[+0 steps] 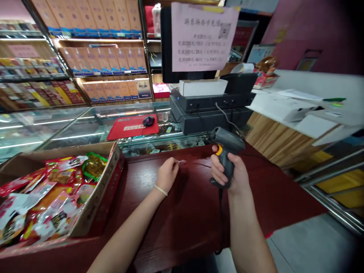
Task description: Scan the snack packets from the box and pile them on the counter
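My right hand is wrapped around the grip of a dark grey barcode scanner with an orange trigger, held upright over the dark red counter. Its cable hangs down toward me. My left hand, with a pale band on the wrist, rests on the counter with the fingers pinched on something small and thin that I cannot make out.
A cardboard box of red snack packets lies at the left. Behind are a glass display case, a red mouse pad with a mouse, a monitor with a pink notice, and shelves of cartons.
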Motion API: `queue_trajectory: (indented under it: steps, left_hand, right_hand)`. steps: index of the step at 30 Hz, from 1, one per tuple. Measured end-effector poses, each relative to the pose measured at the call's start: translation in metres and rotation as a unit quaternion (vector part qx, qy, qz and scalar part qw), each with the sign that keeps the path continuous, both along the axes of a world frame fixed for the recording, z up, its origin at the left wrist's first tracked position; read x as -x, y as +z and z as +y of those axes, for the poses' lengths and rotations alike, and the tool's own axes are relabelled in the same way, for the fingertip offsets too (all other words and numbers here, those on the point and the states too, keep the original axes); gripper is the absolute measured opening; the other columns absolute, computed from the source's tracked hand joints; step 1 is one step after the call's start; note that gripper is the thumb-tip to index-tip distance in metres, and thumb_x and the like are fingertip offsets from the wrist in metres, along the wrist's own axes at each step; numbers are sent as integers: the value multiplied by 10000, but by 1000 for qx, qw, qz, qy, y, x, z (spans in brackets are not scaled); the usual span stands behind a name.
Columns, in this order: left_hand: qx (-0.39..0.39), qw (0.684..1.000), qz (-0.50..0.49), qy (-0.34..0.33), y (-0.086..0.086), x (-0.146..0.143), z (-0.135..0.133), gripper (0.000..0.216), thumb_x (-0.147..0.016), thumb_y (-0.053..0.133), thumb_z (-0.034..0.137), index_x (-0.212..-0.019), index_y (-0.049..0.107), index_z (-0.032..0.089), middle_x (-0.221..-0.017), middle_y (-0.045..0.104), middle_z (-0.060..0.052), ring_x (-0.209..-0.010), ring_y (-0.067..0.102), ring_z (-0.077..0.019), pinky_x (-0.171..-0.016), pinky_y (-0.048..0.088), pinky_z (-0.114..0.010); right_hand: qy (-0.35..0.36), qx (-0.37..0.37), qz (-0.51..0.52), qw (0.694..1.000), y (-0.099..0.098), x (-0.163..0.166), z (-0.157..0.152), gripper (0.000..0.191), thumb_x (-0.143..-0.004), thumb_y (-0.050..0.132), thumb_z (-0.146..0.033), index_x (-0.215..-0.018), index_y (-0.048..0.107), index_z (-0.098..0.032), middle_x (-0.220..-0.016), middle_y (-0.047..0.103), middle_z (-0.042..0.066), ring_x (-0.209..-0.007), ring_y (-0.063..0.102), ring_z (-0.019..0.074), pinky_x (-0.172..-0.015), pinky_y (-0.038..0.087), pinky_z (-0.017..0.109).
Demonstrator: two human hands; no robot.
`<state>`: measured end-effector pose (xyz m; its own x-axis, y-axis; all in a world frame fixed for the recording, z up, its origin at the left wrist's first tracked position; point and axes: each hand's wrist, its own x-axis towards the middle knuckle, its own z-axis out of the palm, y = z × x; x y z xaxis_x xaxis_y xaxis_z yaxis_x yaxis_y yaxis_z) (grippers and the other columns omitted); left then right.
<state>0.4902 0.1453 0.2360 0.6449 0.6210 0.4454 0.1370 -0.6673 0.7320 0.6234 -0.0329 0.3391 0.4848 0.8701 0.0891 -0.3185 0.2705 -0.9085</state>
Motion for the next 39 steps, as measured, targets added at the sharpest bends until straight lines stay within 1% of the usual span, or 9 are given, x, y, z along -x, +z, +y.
queue_trajectory:
  steps: [6, 12, 16, 21, 26, 28, 31, 34, 39]
  left_hand:
    - [-104, 988, 80, -77, -27, -90, -18, 139, -907, 518, 249, -845, 640, 226, -865, 666, -71, -773, 626, -188, -745, 447, -263]
    - [-153, 962, 202, -104, -35, -144, -23, 183, -941, 465, 242, -944, 643, 201, -992, 690, -74, -899, 650, -180, -819, 469, -259]
    - [-180, 952, 201, -145, -34, -161, -18, 195, -935, 487, 230, -1033, 652, 195, -1088, 684, -84, -1008, 638, -182, -903, 468, -265]
    - [-187, 952, 186, -153, -40, -165, -15, 215, -936, 486, 227, -1040, 670, 188, -1101, 680, -97, -1049, 622, -193, -951, 473, -305]
    - [-178, 966, 74, -175, -43, -159, -15, 227, -859, 601, 168, -1071, 678, 188, -1143, 663, -106, -1097, 596, -207, -999, 465, -370]
    - [-172, 972, 10, -162, -33, -145, -19, 262, -843, 623, 162, -1099, 668, 190, -1158, 648, -109, -1112, 577, -212, -1003, 460, -396]
    - [-143, 982, -59, -107, -1, -100, -30, 281, -860, 596, 145, -1129, 644, 210, -1137, 644, -85, -1088, 574, -188, -985, 470, -388]
    - [-127, 987, -76, -61, 41, -26, -36, 252, -890, 559, 153, -1117, 634, 229, -1105, 653, -64, -1075, 588, -169, -967, 484, -358]
    - [-205, 978, -33, 27, 98, 127, -13, 264, -903, 524, 131, -1124, 630, 229, -1113, 655, -76, -1058, 608, -170, -938, 499, -337]
  right_hand:
    - [-38, -50, -3, 998, -9, -39, -48, 379, -775, 574, -585, -974, 485, -274, -530, 396, -93, -281, 220, 73, -254, 242, 204]
    - [-79, -155, 28, 984, -18, -63, -78, 252, -842, 550, -467, -994, 527, -266, -574, 416, -83, -322, 224, 67, -286, 286, 177]
    - [-109, -157, 34, 981, -19, -70, -83, 252, -849, 537, -465, -1005, 538, -266, -580, 408, -80, -330, 224, 70, -288, 288, 180]
    - [-128, -131, 13, 983, -20, -70, -80, 274, -834, 538, -507, -986, 516, -281, -571, 377, -88, -325, 213, 75, -281, 271, 194]
    - [-130, -108, -6, 986, -18, -67, -74, 276, -823, 524, -519, -971, 505, -286, -561, 359, -90, -318, 216, 80, -279, 251, 207]
    - [-128, -97, -17, 987, -17, -67, -72, 284, -823, 516, -523, -982, 511, -288, -558, 357, -89, -312, 219, 82, -280, 248, 215]
    - [-126, -69, -39, 989, -14, -64, -68, 298, -827, 497, -554, -982, 521, -301, -558, 335, -87, -309, 226, 86, -289, 240, 225]
    - [-99, -56, -22, 993, -9, -54, -55, 253, -838, 498, -526, -958, 549, -309, -566, 326, -74, -318, 235, 86, -306, 223, 238]
    - [-34, -69, 58, 995, -8, -20, -16, 221, -836, 516, -441, -930, 614, -266, -569, 353, -33, -328, 281, 100, -312, 200, 284]
